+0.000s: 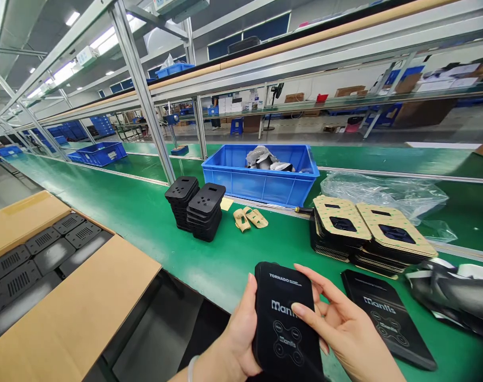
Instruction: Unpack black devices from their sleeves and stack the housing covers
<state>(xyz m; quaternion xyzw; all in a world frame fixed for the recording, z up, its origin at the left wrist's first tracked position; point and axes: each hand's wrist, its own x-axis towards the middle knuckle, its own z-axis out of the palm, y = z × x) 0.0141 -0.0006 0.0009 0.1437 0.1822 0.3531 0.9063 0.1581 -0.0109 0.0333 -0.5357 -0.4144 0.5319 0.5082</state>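
- The black Mantis panel is held over the edge of the green workbench, its long axis running away from the person, nearly upright in view, far end leaning slightly left.
- Its printing reads upright towards the person; the near end is cut off by the frame.
- The surface looks matte, with rounded corners; the exact material is hard to tell.
- The left hand cradles the left edge, fingers wrapped behind and hidden.
- The right hand sits beside it, fingers narrowly spaced, index fingertip covering the printed name's end; any grip behind cannot be seen.
- A second Mantis panel lies just right, on the bench.
- Farther off stand black stacks and a blue plastic crate.
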